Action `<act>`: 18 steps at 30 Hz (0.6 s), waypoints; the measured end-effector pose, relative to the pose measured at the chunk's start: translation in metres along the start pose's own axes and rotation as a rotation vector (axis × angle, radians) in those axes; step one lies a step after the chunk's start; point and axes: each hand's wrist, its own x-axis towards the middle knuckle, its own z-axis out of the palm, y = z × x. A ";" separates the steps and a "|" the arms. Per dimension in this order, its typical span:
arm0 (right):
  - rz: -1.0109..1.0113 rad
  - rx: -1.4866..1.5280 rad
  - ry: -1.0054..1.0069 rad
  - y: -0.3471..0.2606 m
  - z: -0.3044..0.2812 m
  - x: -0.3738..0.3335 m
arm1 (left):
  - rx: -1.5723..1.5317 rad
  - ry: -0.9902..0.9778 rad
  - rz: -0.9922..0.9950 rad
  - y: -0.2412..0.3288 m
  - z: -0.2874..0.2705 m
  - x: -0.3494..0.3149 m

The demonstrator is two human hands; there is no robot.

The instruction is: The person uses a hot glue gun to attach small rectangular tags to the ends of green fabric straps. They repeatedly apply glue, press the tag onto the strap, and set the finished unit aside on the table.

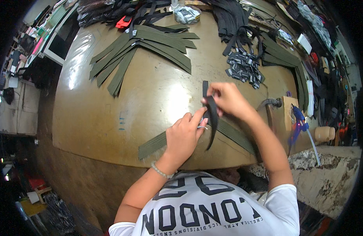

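Note:
Near the table's front edge, an olive webbing strap (152,145) lies bent into a wide V. At its bend, black webbing strap (213,124) stands up from the olive one and folds over, its tapered end hanging toward me. My right hand (228,99) pinches the upper part of the black strap between thumb and fingers. Lower down, my left hand (184,131) closes its index finger and thumb on the strap at the join. A small white piece (203,126) shows by my left thumb. The exact contact under my left fingers is partly hidden.
A fanned stack of olive straps (158,41) lies at the far left. Small black pieces with grey marks (244,67) are heaped at the back right, beside black straps (228,19). More olive straps (281,55) and a blue tool (299,118) are on the right.

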 end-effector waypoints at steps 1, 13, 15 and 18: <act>0.048 -0.020 0.030 -0.006 -0.005 0.007 | 0.053 -0.006 0.039 0.000 0.000 0.000; 0.441 -0.829 0.928 0.083 -0.013 -0.155 | -0.231 0.020 0.016 -0.010 -0.004 0.002; 0.303 -0.578 0.928 0.070 -0.013 -0.162 | -0.408 0.034 -0.068 -0.015 -0.005 0.002; 0.327 -0.091 0.864 0.009 0.001 -0.162 | -0.514 0.042 -0.179 -0.016 -0.006 0.004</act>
